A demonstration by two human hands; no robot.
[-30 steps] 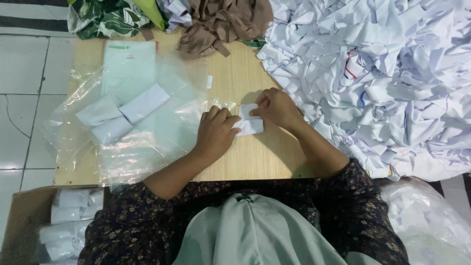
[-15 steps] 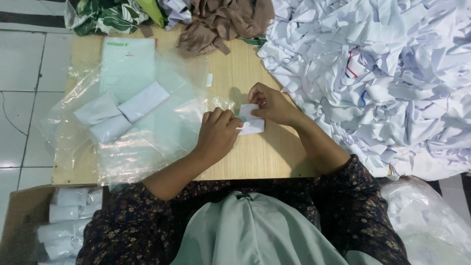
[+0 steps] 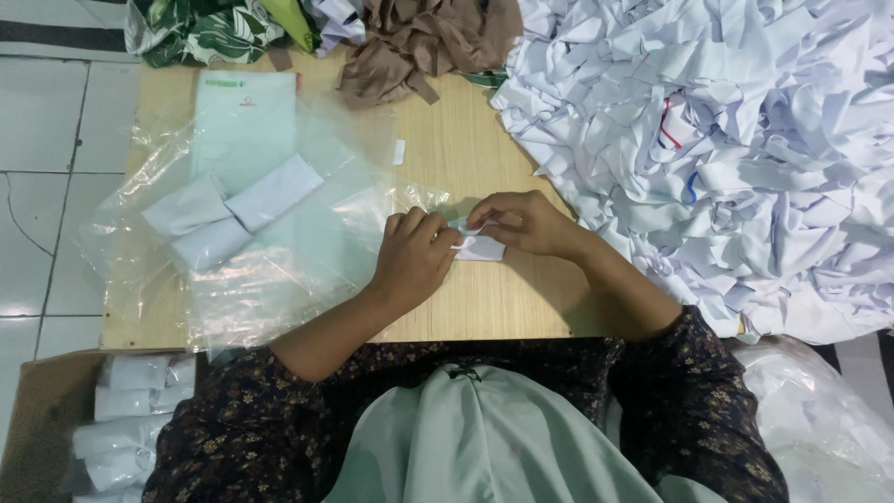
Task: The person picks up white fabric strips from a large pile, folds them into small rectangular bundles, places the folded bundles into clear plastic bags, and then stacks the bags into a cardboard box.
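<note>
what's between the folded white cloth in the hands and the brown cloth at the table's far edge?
Head view: mostly bare wooden table between the folded white cloth and brown cloth; only a clear plastic bag's edge intrudes.

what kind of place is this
Probably a small garment packing workshop: a big heap of white fabric pieces beside the wooden table, clear plastic bags, and both hands folding a small white piece.

Your left hand [image 3: 414, 256] and right hand [image 3: 521, 222] cover most of the small white folded piece [image 3: 481, 248]; its fold lines can't be read. At 3 o'clock the white fabric heap [image 3: 726, 140] runs off the frame. At 8 o'clock the cardboard box [image 3: 42, 410] is cropped. Top edge cuts the brown cloth [image 3: 419, 42] and green leaf-print cloth [image 3: 200, 28].
</note>
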